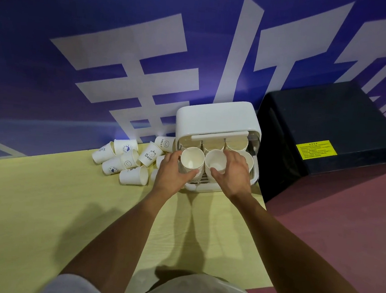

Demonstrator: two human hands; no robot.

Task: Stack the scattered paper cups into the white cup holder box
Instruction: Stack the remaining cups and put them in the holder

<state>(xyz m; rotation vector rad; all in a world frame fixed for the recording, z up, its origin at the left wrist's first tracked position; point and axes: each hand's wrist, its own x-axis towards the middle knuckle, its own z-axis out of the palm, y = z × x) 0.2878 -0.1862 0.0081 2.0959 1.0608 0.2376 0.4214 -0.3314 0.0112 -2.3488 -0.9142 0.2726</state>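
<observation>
Left hand: arm stretched forward, left hand (173, 171) curled round the left stack (192, 158) at the box's front, thumb on the near side.
Right hand: right hand (234, 173) gripped the middle stack (215, 161), thumb on the near side, fingers over the far rim.
Box: white box (217, 120) of rounded plastic, open in front, at the table's far edge against the banner.
Loose cups: printed paper loose cups (125, 159) lay tumbled just left of the box.
Table: table (42, 203) of pale yellow wood grain.
Room: blue banner (104, 33) with big white characters; a black case (330, 116) with a yellow label (316, 149) beside the box; reddish floor (343, 229).
</observation>
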